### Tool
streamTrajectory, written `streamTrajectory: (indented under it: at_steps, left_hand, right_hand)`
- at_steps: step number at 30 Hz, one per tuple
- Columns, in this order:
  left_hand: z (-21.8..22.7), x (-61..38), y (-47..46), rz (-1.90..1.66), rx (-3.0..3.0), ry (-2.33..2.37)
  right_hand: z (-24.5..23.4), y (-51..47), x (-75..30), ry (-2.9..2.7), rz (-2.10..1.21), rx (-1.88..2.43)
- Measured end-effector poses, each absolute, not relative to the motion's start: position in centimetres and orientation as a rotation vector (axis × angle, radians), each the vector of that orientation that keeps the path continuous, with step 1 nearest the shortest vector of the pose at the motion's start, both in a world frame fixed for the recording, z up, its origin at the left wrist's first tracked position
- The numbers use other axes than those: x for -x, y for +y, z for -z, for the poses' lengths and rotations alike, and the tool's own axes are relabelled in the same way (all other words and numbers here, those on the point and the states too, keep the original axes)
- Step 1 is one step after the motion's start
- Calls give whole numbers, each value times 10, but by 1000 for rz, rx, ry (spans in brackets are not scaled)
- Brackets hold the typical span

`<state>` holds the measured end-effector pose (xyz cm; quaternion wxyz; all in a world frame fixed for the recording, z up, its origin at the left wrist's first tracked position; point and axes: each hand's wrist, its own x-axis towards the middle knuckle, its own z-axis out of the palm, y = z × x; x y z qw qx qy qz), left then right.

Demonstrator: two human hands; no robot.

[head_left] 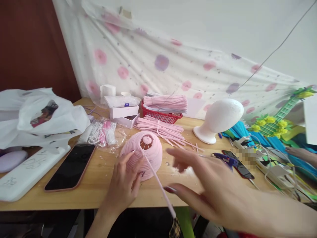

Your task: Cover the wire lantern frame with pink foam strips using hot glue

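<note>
A pink coiled dome (156, 150), wound from soft strips that look like pipe cleaners, rests on the table. Its top has an opening with thin spokes and a small pink disc in the centre. My left hand (122, 185) holds the dome's near left side, fingertips pressed beside a loose pink strip (156, 178). That strip runs from the top opening down past the table's front edge. To the right, my right hand (210, 185) hovers in the air with thumb and fingers apart, slightly blurred and holding nothing. Its thumb tip is close to the strip.
Behind the dome lie a bundle of pink strips (158, 127) and a red basket (160, 116). A white foam head (220, 119) and blue glue gun (226, 159) are right, with cables (269, 172) beyond. Another person's hand (303, 157) shows there. A phone (70, 168) lies left.
</note>
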<state>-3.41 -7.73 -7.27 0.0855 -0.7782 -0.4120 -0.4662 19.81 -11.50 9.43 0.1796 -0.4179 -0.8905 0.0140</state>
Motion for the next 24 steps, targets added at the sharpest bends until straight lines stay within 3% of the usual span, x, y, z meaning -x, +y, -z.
streamTrajectory:
  at_steps: [8,16,24]
  left_hand:
    - [70,32,-79,1425,2329,-1326]
    - [71,31,-79,1442,2321,-1319]
    - [70,32,-80,1448,2349,-1332]
  right_hand:
    - [-55,-68,-150,-2328,-869,1365]
    - [-79,-42,-162,-2523,-624,1358]
    - [-107,6,-166,-2911,-320,863]
